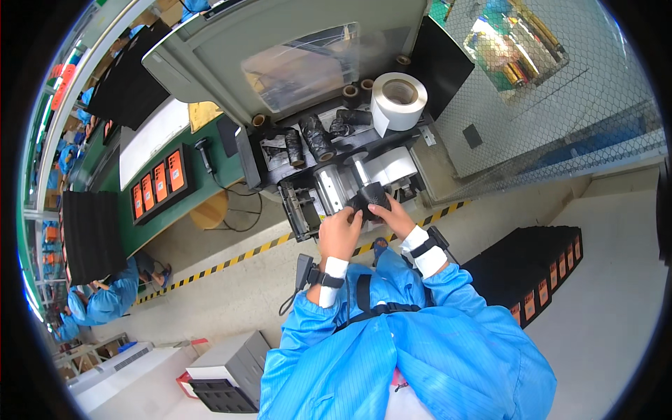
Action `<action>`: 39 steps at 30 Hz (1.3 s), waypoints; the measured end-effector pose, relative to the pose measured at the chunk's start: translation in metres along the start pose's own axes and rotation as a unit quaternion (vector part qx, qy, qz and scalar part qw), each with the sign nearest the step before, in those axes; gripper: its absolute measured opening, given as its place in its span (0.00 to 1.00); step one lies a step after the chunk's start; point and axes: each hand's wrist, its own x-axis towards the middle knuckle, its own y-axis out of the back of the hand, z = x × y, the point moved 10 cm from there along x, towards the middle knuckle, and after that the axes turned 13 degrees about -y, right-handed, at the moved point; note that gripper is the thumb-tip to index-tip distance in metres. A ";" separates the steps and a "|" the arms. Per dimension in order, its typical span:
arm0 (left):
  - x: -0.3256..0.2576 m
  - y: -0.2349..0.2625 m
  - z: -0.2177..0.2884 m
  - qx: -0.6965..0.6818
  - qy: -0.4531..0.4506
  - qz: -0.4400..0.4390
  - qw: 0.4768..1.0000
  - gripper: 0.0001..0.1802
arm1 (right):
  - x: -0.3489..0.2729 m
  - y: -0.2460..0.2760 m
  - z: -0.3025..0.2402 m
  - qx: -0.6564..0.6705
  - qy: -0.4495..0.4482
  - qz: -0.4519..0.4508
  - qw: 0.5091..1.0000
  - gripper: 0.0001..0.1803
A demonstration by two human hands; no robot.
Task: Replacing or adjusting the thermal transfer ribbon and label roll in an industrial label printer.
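Both hands meet at the open front of a label printing machine (280, 63). My left hand (340, 231) and my right hand (393, 213) together grip a black ribbon roll (370, 197) held just in front of the machine's metal rollers (330, 189). Above it sit a large white label roll (397, 101) on its spindle and a second white roll (392, 166) lower down. Crumpled black ribbon (316, 136) lies on the machine's open deck. Both wrists wear white cuffs and dark straps.
A grey cover (238, 49) stands raised over the machine. Black trays with orange parts (155, 183) lie on a green bench at left, a round stool (210, 210) beside it. Stacked black trays (539, 273) stand at right. Yellow-black tape (231, 262) crosses the floor. A seated person in blue (108, 297) works at lower left.
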 end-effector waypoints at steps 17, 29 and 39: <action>0.060 0.018 -0.030 0.062 0.037 0.075 0.995 0.19 | 0.071 -0.007 -0.054 -0.061 0.027 -0.017 0.998 0.33; 0.038 0.026 -0.024 0.096 0.117 0.147 0.977 0.20 | -0.025 0.012 -0.136 -0.304 0.309 0.158 0.887 0.28; -0.055 -0.003 -0.027 -0.212 0.140 0.239 0.937 0.10 | -0.027 0.004 -0.145 -0.377 0.338 0.088 0.858 0.23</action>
